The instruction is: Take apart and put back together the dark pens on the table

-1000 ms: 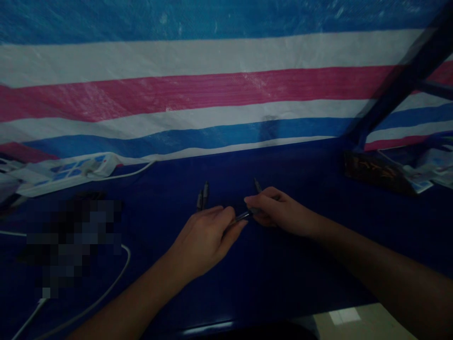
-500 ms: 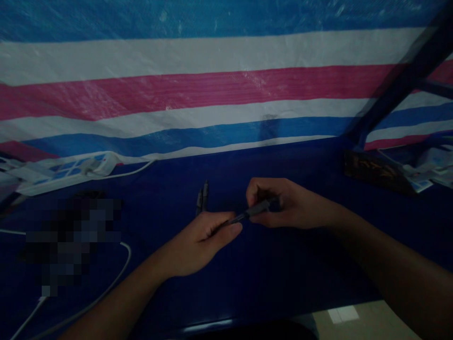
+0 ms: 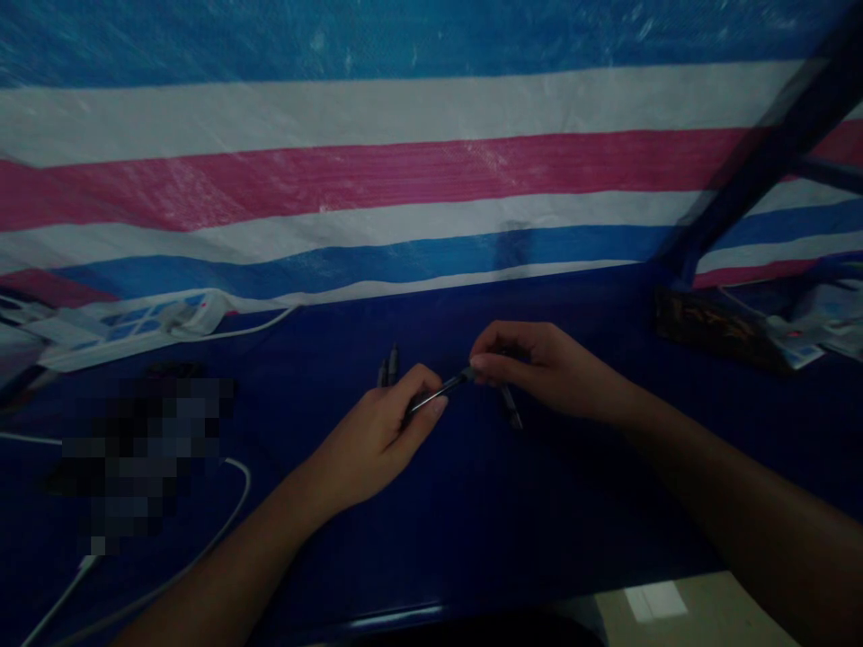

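Observation:
Between thumb and fingers, my left hand (image 3: pixel 378 436) grips a dark pen (image 3: pixel 438 393) that slants up to the right. The thumb and fingertips of my right hand (image 3: pixel 532 364) pinch the pen's upper right end. Another dark, pen-like piece (image 3: pixel 511 406) shows just below my right hand; its upper part is hidden by that hand, so I cannot tell whether it is held. Behind my left hand, two dark pens (image 3: pixel 387 367) lie side by side on the blue table (image 3: pixel 458 530), their lower ends hidden.
At the left stand a white power strip (image 3: pixel 135 328) with plugs and a blurred dark object (image 3: pixel 145 449) beside a white cable (image 3: pixel 246 490). A dark patterned box (image 3: pixel 718 331) sits at the back right. A striped sheet (image 3: pixel 404 171) hangs behind the table.
My right hand has moved slightly up, its fingertips now on the pen's end. The pen-like piece below it has come into view. My left hand has shifted a little left and up.

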The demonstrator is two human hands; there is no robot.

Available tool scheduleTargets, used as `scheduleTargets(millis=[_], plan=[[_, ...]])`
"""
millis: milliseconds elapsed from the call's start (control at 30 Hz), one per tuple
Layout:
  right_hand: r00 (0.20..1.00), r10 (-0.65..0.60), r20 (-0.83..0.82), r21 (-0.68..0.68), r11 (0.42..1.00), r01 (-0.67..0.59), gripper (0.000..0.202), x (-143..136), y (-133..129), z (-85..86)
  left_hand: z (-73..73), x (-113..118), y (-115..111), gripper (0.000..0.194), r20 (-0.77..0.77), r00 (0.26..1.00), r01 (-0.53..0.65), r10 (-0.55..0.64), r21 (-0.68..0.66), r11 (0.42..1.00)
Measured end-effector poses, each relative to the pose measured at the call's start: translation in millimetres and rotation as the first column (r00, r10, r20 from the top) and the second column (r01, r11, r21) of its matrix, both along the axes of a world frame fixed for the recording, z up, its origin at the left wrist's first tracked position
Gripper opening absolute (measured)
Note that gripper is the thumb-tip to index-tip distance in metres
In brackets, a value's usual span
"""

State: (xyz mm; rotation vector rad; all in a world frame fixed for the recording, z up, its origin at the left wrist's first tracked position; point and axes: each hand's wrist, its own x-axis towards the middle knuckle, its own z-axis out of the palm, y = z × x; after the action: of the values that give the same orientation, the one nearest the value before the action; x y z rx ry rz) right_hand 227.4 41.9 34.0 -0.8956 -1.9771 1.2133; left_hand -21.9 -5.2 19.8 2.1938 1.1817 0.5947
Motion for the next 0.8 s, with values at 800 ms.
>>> scheduleTargets(millis=[800], plan=[[0.969, -0.118, -0.217, -0.074, 0.992, 0.104, 0.02, 1.5, 6.7, 2.6, -1.6, -0.4, 7.7, 0.021, -0.02, 0.998, -0.052, 0.056, 0.168, 0.984]])
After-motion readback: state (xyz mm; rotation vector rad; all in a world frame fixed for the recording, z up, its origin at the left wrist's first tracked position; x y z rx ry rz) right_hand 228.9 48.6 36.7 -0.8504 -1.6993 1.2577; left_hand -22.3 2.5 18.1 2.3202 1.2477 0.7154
